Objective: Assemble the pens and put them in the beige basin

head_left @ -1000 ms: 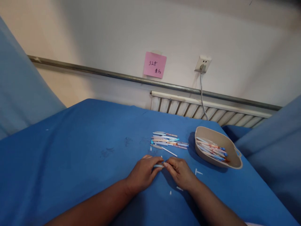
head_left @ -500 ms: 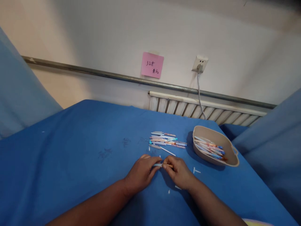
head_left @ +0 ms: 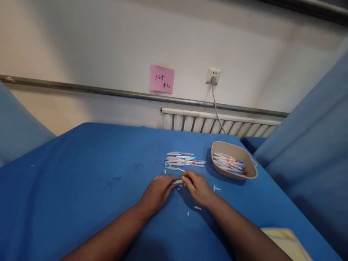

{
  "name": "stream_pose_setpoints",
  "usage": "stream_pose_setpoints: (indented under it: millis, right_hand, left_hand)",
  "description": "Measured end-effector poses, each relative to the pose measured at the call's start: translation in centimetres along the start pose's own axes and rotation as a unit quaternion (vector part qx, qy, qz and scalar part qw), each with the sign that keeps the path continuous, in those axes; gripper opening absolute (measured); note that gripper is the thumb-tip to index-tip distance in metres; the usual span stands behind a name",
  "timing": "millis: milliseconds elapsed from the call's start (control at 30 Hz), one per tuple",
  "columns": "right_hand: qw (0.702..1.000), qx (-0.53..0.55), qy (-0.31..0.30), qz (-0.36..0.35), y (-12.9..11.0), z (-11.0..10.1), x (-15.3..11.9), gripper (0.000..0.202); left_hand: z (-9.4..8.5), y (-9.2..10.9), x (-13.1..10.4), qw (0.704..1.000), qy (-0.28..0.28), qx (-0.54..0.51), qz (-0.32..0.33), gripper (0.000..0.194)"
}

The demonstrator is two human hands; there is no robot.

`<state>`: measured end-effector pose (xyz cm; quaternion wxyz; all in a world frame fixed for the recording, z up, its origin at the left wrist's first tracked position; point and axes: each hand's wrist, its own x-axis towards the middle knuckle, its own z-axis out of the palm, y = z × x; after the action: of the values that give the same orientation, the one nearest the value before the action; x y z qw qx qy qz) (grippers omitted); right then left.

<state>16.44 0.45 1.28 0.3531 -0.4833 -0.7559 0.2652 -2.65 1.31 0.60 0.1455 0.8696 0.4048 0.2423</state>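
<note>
**Slim, pale-orange pen (head_left: 178,182) pinched from both sides**

We see the pen level, just above the table, with only a short middle stretch showing. Our left hand (head_left: 157,193) pinches one end between thumb and fingers; our right hand (head_left: 199,188) pinches the other, the fingertips of the two hands near each other. Small white plastic bits (head_left: 198,207) are scattered on the blue cloth table cover (head_left: 95,192) below and beside our right hand. Just beyond our hands we have a loose row of slim pastel pens (head_left: 181,160), one with a bright teal end. To the right of that row stands a beige plastic basket (head_left: 252,166), holding more slim pens with blue and orange parts (head_left: 230,165). A yellow cloth with a lilac edge (head_left: 288,242) lies near our right forearm. Behind the table we see a white ribbed radiator (head_left: 197,123), a grey metal pipe (head_left: 114,92) and a pink paper note (head_left: 162,79) on the wall.
</note>
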Motion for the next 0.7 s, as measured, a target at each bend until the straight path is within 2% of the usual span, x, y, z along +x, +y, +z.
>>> stream_pose_setpoints:
  millis: [100, 267, 400, 500, 567, 700]
  right_hand:
    - [0.998, 0.021, 0.054, 0.041, 0.1, -1.7, 0.3, 0.028]
    - [0.988, 0.107, 0.078, 0.076, 0.9, -4.9, -0.2, 0.022]
    - [0.977, 0.144, 0.09, 0.126, 2.4, -4.8, -1.7, 0.02]
    - [0.984, 0.076, 0.054, 0.153, 3.6, -3.5, -3.1, 0.016]
    - [0.989, 0.005, 0.005, 0.149, 3.9, -2.9, -3.8, 0.014]
    - [0.985, -0.097, -0.069, 0.129, 2.8, -2.7, -4.5, 0.018]
  left_hand:
    - [-0.3, 0.2, 0.1, 1.0, 0.003, 0.01, -0.006, 0.025]
    - [-0.2, 0.6, -0.1, 0.999, 0.025, 0.017, -0.018, 0.028]
    - [0.4, 1.2, -0.3, 0.999, 0.038, 0.016, -0.027, 0.028]
    - [1.3, 2.1, -0.5, 0.997, 0.062, 0.004, -0.043, 0.027]
    - [1.9, 2.9, -0.7, 0.996, 0.074, -0.013, -0.052, 0.026]
    - [2.7, 4.0, -0.8, 0.994, 0.079, -0.044, -0.056, 0.022]
